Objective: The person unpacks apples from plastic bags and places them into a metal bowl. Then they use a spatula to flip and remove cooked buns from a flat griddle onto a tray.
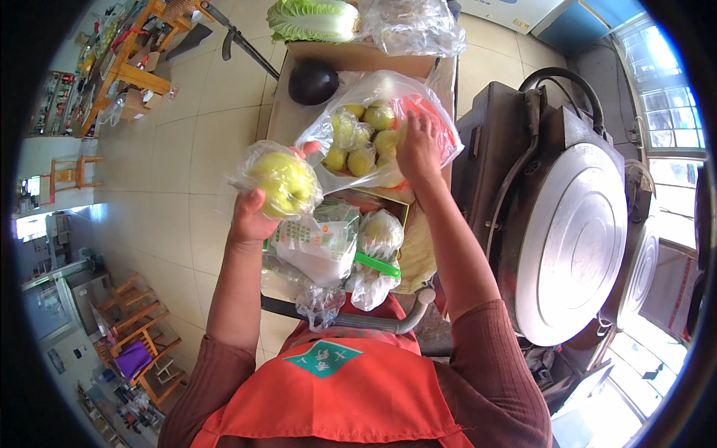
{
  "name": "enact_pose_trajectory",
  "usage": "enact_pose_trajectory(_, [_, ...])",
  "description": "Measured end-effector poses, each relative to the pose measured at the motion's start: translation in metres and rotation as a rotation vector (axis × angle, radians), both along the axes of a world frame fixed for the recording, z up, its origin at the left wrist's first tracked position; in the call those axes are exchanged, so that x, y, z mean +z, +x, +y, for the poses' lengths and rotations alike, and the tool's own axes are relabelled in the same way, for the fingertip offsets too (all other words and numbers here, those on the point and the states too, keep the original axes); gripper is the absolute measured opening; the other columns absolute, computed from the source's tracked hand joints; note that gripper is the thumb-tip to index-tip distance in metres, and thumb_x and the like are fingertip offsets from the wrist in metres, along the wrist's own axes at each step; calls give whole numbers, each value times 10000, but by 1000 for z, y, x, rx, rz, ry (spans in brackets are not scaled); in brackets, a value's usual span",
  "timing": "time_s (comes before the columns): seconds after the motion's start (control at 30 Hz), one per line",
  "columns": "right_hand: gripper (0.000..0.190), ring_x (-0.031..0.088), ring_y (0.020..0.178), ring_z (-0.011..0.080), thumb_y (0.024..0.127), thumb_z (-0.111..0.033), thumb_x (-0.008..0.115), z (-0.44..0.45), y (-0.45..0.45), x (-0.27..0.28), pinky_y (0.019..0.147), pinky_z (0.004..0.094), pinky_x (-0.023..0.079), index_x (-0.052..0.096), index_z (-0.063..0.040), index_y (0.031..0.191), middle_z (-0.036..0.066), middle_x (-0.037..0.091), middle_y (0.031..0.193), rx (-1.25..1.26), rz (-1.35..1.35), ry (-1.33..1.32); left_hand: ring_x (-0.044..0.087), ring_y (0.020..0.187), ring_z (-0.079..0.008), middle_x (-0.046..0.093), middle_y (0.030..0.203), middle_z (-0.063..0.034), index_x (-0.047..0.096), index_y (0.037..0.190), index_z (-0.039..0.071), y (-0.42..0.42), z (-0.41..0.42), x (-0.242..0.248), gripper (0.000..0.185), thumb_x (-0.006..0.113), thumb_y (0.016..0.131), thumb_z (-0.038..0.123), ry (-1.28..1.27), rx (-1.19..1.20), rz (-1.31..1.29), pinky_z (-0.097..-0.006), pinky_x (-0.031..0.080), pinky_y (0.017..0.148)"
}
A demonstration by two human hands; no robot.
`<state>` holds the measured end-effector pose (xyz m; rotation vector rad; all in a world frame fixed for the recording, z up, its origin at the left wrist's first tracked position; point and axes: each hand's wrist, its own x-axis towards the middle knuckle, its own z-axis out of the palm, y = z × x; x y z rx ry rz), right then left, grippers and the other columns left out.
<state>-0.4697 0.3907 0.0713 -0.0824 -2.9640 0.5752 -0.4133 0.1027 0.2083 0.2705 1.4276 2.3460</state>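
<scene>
In my left hand (255, 215) is a yellow-green apple (285, 182) wrapped in thin clear plastic. It is held up at the left of an open clear plastic bag (322, 134). Several yellow-green fruits (361, 159) fill the bag, some in their own plastic wrap, beside a red-orange plastic lining (417, 106). My right hand (419, 145) reaches into the bag's right side, back of the hand upward, fingers at the fruits and the lining. Its palm is hidden, so any hold there is unclear.
A dark round eggplant (312, 82) lies in a cardboard box (358, 56). Beyond are a napa cabbage (313, 21) and a plastic bundle (411, 28). Nearer me are printed plastic packs (319, 241), a green handle (378, 264) and a cart handlebar (358, 322). A large metal lid (571, 246) stands right.
</scene>
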Motion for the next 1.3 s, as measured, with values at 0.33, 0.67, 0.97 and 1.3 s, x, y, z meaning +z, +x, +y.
enact_pose_trajectory(0.33, [756, 507, 1236, 365, 735, -268, 830, -103, -33, 9, 1065, 467, 427, 485, -116, 1390, 179, 546, 1282, 323, -125, -190, 584, 1123, -194, 377, 1548, -278, 530, 1393, 59, -43, 10, 19, 794, 616, 837, 619, 12, 38, 63, -333, 507, 858])
enact_pose_trajectory(0.67, [815, 517, 1250, 417, 716, -253, 836, 1, -16, 18, 1041, 495, 459, 463, -85, 1421, 228, 489, 1382, 119, -194, -305, 606, 1085, -186, 334, 1552, -308, 515, 1402, 11, -41, -1, 17, 873, 628, 820, 651, -5, 1, 64, -290, 525, 745])
enact_pose_trajectory(0.97, [314, 522, 1235, 352, 851, -203, 649, -94, -43, -20, 979, 532, 450, 698, -114, 1147, 89, 643, 1223, 743, -231, -207, 503, 1308, -220, 371, 1542, -291, 524, 1393, 21, -40, 13, 12, 823, 622, 825, 608, 16, -67, 50, -333, 476, 953])
enact_pose_trajectory(1.3, [381, 524, 1210, 289, 823, -262, 684, -137, -26, -47, 965, 391, 426, 713, -185, 1195, 77, 628, 1236, 700, -139, 368, 616, 966, -149, 261, 1598, -297, 517, 1405, 16, -49, 11, -2, 817, 593, 861, 621, -58, 24, 9, -288, 504, 788])
